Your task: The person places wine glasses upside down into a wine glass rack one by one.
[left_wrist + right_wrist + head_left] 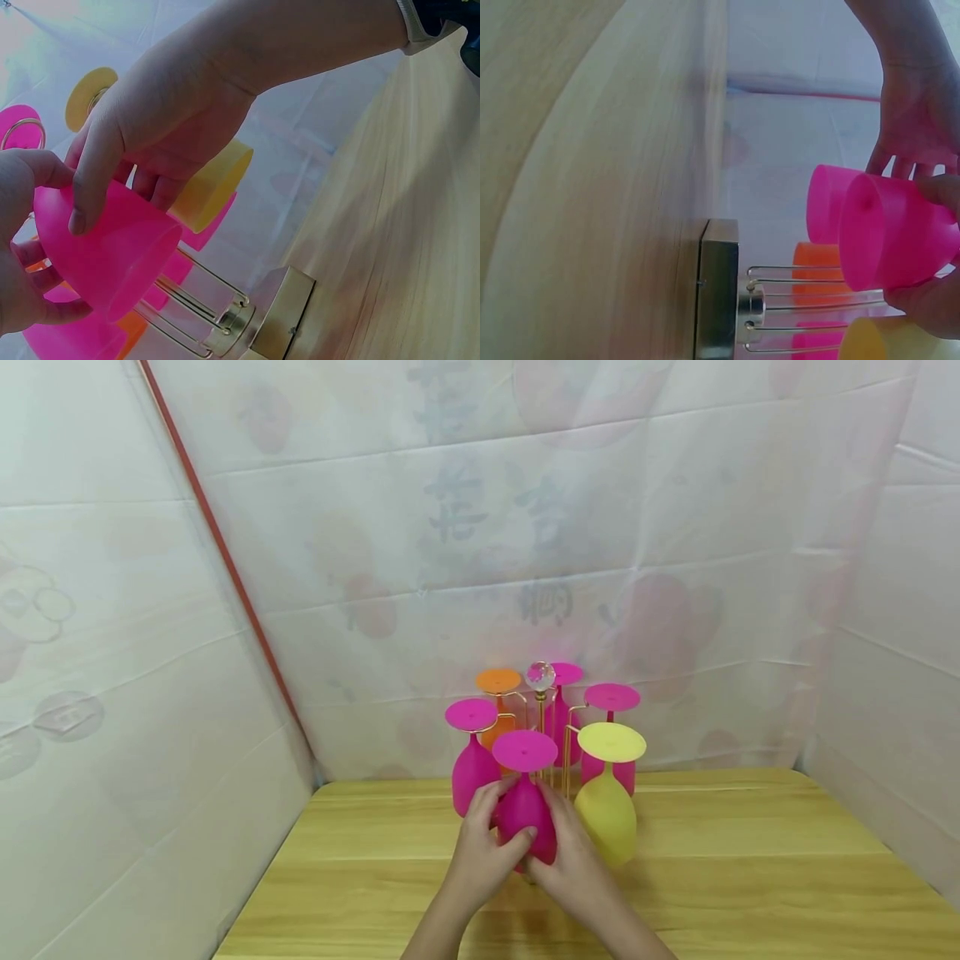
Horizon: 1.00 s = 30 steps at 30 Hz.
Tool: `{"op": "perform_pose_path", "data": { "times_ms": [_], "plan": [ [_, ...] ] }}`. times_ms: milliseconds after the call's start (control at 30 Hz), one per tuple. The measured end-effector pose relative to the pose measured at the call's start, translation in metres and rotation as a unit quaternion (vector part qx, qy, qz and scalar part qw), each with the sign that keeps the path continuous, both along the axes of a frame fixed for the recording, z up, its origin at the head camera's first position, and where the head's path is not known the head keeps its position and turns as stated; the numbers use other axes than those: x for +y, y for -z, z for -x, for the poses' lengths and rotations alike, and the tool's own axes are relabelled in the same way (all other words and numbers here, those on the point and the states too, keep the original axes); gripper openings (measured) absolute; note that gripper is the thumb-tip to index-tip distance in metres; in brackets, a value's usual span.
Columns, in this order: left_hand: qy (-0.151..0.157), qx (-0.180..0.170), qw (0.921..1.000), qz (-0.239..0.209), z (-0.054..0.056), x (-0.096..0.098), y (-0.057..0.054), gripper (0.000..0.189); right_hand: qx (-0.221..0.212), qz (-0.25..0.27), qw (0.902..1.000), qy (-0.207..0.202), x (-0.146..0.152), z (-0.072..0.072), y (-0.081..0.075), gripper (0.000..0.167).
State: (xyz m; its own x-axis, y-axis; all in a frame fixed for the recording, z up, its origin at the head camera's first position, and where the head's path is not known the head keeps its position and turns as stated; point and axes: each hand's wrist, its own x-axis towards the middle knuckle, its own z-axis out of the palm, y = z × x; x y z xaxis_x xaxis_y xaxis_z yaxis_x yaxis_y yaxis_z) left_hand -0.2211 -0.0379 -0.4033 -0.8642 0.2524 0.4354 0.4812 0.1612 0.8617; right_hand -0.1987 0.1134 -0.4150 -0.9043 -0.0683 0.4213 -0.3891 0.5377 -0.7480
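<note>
Both hands are around a magenta plastic wine glass (528, 810), which hangs upside down by its flat foot at the front of a gold wire glass rack (566, 760). My left hand (480, 843) holds the bowl from the left, its thumb across the front. From the right, my right hand (573, 856) grips the same bowl, beside a yellow wine glass (607, 814). The open rim of the held glass (862, 232) faces the tabletop, above the rack's square base (281, 315). Some fingertips are hidden behind the bowl.
Other inverted glasses hang round the rack: a magenta one (474, 768) at left, an orange one (498, 682) behind, and more magenta ones at back and right. A clear faceted ball (540, 676) tops the rack. The wooden table (750, 860) meets pale cloth walls (712, 610).
</note>
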Motion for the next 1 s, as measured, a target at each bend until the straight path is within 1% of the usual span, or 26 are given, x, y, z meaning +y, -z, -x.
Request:
{"op": "perform_pose_path", "data": {
  "times_ms": [233, 433, 600, 867, 1000],
  "plan": [
    [0.001, 0.009, 1.0, -0.001, -0.0006, 0.0004, -0.002, 0.06, 0.004, -0.002, 1.0, 0.002, -0.0004, -0.0011, -0.0016, 0.093],
    [0.003, 0.013, 0.9999, 0.003, 0.0009, 0.0015, -0.0012, 0.058, 0.026, -0.013, 0.9995, 0.007, -0.0002, -0.0013, -0.0035, 0.092],
    [-0.001, 0.012, 0.9999, 0.006, 0.0011, 0.0016, -0.0028, 0.058, 0.041, -0.021, 0.9989, 0.011, 0.0, -0.0012, -0.004, 0.092],
    [0.002, 0.01, 0.9999, 0.003, -0.0006, 0.0001, -0.0012, 0.059, 0.055, -0.028, 0.998, 0.015, -0.0015, -0.004, -0.0048, 0.092],
    [0.0, 0.013, 0.9999, 0.005, 0.0003, -0.001, 0.0004, 0.057, 0.064, -0.032, 0.9973, 0.015, -0.002, -0.0044, -0.0047, 0.091]
  ]
}}
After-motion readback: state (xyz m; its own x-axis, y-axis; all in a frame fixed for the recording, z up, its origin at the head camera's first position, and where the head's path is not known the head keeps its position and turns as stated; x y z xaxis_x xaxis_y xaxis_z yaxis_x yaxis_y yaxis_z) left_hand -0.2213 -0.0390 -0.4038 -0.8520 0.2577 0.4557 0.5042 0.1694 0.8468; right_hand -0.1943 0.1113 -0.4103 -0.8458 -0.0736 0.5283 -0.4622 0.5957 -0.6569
